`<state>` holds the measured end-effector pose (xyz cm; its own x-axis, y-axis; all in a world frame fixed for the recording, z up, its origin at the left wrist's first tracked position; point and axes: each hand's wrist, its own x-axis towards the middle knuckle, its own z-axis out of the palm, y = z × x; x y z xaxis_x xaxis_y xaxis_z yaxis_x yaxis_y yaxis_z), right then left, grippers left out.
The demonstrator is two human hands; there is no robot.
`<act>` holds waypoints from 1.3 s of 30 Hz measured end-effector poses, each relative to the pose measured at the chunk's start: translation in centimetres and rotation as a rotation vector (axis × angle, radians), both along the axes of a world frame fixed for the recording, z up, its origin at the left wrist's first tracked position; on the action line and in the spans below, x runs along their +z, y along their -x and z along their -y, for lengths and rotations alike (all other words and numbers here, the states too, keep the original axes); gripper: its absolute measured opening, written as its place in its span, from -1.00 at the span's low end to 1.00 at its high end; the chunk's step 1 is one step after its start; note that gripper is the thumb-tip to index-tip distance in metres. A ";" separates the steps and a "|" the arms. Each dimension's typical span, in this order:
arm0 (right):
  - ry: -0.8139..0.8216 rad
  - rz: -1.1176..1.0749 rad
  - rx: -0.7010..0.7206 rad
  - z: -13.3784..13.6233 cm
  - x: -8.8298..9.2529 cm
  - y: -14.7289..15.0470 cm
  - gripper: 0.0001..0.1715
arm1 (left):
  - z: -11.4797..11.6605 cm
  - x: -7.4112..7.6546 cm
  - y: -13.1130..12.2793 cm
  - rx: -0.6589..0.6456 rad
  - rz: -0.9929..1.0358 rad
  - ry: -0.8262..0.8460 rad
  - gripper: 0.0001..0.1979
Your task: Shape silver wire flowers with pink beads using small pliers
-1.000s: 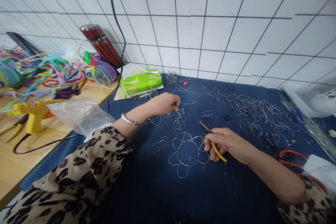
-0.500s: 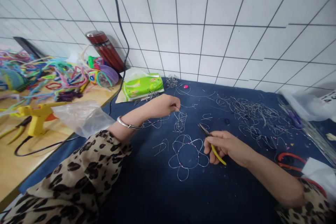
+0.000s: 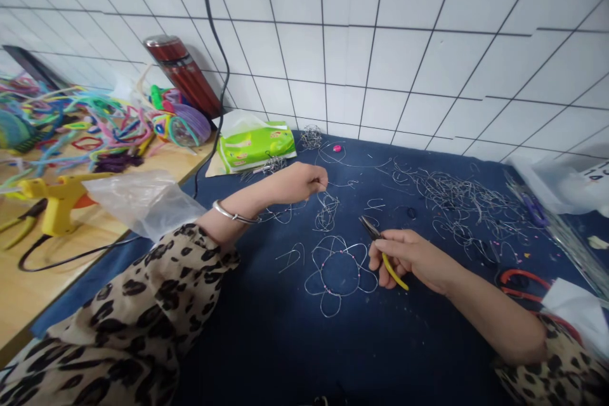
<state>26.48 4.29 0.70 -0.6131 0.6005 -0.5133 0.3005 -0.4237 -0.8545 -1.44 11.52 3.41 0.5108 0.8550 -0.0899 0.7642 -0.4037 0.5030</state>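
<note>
My left hand (image 3: 301, 181), with a silver bangle at the wrist, is closed in a pinch above the cloth. Thin wire runs beside its fingertips, but what they hold is hidden. A tangled wire bundle (image 3: 326, 212) lies just below it. My right hand (image 3: 404, 255) is wrapped round needle-nose pliers (image 3: 394, 273) with yellow handles, their dark jaws pointing up and left. Between and below my hands lies a flower-shaped wire frame (image 3: 323, 290) with looped petals and small pink beads on its inner ring. Bent wire pieces (image 3: 291, 257) lie to its left.
A large heap of wire (image 3: 469, 200) spreads over the right of the blue cloth. Behind my left hand sits a green tissue pack (image 3: 257, 147). On the wooden table at left are a yellow glue gun (image 3: 58, 206), a plastic bag (image 3: 143, 202), pipe cleaners and a red thermos (image 3: 188, 79).
The view has tipped slightly, so the tabletop items sit higher in the picture. Both hands keep nearly the same pose, and the pliers stay in my right hand.
</note>
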 end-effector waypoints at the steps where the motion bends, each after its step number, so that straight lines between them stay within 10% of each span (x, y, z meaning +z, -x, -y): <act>1: 0.000 -0.001 0.001 0.0 0.0 0.0 -0.64 | -0.2 -0.3 -0.3 0.021 0.018 -0.004 -0.86; 9: 0.019 -0.020 -0.022 0.0 0.1 0.1 -0.68 | -1.4 -2.4 -3.2 -0.002 0.051 -0.080 -0.87; 16: 0.024 -0.027 0.001 0.0 0.0 0.0 -0.67 | 2.2 -2.3 -2.3 -0.155 -0.141 -0.005 -0.82; 31: 0.005 -0.026 -0.007 0.0 -0.2 -0.1 -0.64 | 4.3 -4.6 -2.7 -0.065 -0.078 0.054 -0.86; 39: 0.009 -0.042 -0.019 0.0 -0.5 -0.2 -0.63 | 4.0 -2.5 -2.0 -0.024 0.079 0.072 -0.91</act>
